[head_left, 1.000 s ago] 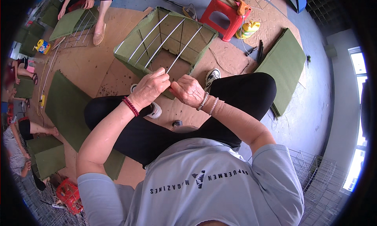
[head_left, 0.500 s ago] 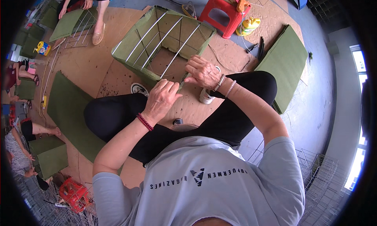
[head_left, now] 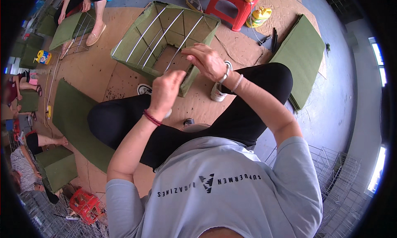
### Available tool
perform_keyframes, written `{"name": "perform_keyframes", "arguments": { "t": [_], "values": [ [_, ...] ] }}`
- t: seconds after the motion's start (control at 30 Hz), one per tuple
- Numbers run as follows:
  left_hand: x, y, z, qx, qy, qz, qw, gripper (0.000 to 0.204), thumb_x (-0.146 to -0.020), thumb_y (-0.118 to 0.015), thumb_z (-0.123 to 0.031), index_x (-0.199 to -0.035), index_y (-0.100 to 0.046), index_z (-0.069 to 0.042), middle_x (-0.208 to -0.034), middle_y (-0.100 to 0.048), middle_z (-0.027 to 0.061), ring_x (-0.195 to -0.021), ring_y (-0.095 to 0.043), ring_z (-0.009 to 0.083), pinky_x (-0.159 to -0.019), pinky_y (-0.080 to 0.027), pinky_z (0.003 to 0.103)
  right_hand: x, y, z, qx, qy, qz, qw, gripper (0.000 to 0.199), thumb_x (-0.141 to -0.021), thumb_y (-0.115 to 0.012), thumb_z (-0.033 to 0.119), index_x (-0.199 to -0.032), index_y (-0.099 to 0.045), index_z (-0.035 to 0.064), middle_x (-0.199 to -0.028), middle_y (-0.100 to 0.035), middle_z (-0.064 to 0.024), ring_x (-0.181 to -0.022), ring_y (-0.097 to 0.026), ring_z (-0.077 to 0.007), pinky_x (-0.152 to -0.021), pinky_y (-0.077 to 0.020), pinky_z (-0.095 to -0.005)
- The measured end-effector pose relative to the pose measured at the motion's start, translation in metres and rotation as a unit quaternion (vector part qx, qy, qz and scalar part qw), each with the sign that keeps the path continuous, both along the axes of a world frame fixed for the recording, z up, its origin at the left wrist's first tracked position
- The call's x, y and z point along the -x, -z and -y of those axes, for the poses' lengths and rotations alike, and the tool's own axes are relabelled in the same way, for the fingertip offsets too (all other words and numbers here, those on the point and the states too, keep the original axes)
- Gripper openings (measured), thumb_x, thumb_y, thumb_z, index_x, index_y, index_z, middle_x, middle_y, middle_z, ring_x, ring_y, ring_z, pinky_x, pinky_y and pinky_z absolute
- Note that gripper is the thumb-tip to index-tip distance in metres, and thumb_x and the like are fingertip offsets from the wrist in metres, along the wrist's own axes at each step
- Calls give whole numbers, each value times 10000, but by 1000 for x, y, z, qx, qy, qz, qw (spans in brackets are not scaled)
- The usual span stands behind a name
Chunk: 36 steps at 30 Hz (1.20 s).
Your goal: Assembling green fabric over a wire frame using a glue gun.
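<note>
Working at the near corner of a wire cage point(head_left: 165, 35) lined with green felt, which lies on cardboard just beyond the knees. Person seated, legs crossed.

Left hand point(head_left: 165, 91): fingers curled together against the near wall of the cage, apparently pinching the felt edge or a wire there; what exactly sits between the fingertips cannot be told. Red band on that wrist.

Right hand point(head_left: 206, 60): raised just above the same corner, fingers bent and closed, touching or almost touching the top wire. Whether it holds a tie or small tool is hidden. Bracelets on that wrist.

Judgement: step in hand looks like fastening the felt to the frame at this corner, partway through, since other walls already carry felt.

Next move would call for keeping the felt taut with the left while the right works tight round the wire; slack there would leave a loose edge.

Nearby: felt panel point(head_left: 300, 58) to the right, red stool point(head_left: 231, 6) behind the cage, yellow bottle point(head_left: 258, 16) beside the stool.
</note>
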<state>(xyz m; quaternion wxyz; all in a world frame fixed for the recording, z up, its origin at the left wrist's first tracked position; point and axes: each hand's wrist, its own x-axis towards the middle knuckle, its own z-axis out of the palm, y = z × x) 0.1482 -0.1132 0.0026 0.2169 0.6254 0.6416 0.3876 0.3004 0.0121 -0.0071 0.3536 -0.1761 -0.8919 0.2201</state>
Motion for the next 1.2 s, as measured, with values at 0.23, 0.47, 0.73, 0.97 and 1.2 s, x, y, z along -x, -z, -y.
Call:
{"name": "perform_keyframes", "arguments": {
  "t": [0.23, 0.47, 0.73, 0.97, 1.2],
  "values": [
    [18, -5, 22, -163, 93, -184, 965, 144, -722, -682, -24, -851, -630, 12, -881, -597, 102, -870, -589, 261, -736, -491, 351, -4, 12, 53, -129, -68, 72, 987, 351, -751, -681, 176, -1041, -573, 10, -1014, -607, -108, -988, -588, -261, -965, -435, -423],
    [30, -3, 5, -107, 193, -163, 962, 111, -700, -670, -17, -761, -578, -20, -815, -534, 66, -812, -539, 226, -713, -474, 337, 7, 28, 37, -142, -123, 24, 982, 215, -768, -637, 243, -806, -538, 55, -771, -514, -67, -783, -535, -243, -766, -433, -354],
    [31, -6, -18, -126, 194, -144, 962, 100, -723, -674, -46, -744, -580, -19, -751, -510, 62, -763, -536, 232, -693, -468, 342, 6, 12, -1, -164, -212, 80, 960, 216, -796, -646, 269, -804, -568, 68, -762, -566, -75, -764, -575, -256, -741, -450, -364],
    [-32, 7, -60, -188, 120, -104, 969, 41, -738, -615, 16, -768, -591, 2, -783, -568, 119, -771, -575, 290, -656, -467, 381, -45, -11, -21, -170, -56, 147, 973, 328, -745, -682, 182, -998, -565, 9, -996, -594, -131, -954, -571, -307, -919, -433, -404],
    [-2, 9, -37, -271, -6, -78, 959, 183, -727, -683, 50, -900, -677, -7, -914, -654, 103, -863, -634, 249, -758, -531, 308, -68, 10, 12, -117, 39, 191, 974, 320, -768, -657, 115, -1044, -545, -3, -1048, -604, -145, -1009, -585, -299, -997, -412, -439]
  ]
}}
